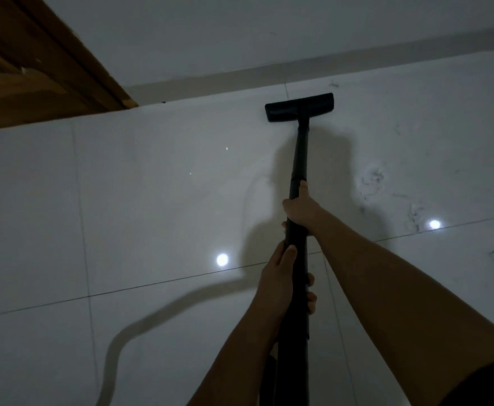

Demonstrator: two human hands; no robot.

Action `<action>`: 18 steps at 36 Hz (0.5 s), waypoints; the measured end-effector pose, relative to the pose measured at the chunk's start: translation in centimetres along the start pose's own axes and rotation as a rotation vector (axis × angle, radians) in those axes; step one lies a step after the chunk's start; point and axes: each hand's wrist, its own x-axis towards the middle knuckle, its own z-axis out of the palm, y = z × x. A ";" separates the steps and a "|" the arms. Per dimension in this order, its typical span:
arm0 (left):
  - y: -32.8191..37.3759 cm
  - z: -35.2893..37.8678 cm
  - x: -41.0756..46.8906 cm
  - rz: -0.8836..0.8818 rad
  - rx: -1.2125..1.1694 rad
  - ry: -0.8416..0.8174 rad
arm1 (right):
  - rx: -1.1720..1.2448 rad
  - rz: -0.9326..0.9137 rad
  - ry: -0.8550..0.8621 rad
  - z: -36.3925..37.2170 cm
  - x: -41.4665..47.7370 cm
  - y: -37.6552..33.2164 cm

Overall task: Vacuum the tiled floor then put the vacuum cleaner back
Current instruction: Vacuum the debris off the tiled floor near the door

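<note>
Head view, right grip [299,210] clamped round black vacuum wand [298,159], left grip [280,276] wrapped lower down, floor nozzle [298,107] well ahead on tiled floor [152,200]

- Vacuum wand [298,159]: black, round, long and straight, running from the bottom edge of the view up and away to the floor head; its lower part is looking thicker than its upper part, with a joint showing between them.
- Floor head [299,107]: black, flat, wide and rectangular, joined crosswise to the far end of the wand; it is lying flat on the floor, near the pale skirting at the wall's foot.
- Tiled floor [152,200]: large, glossy, pale grey-white tiles with thin dark joints; it is reflecting two round lights and is showing faint dark scuffs to the right of the wand.
</note>
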 end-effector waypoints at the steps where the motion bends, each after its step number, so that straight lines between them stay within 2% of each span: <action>1: 0.2 0.3 0.4 0.001 -0.002 -0.002 | 0.018 -0.034 0.000 -0.4 0.2 -0.2; 5: 1.1 1.4 1.9 0.003 -0.002 -0.014 | 0.053 -0.141 0.008 -1.9 0.9 -0.8; 18: 3.1 4.4 4.7 -0.009 0.041 -0.036 | 0.040 -0.088 0.006 -5.8 3.5 -2.4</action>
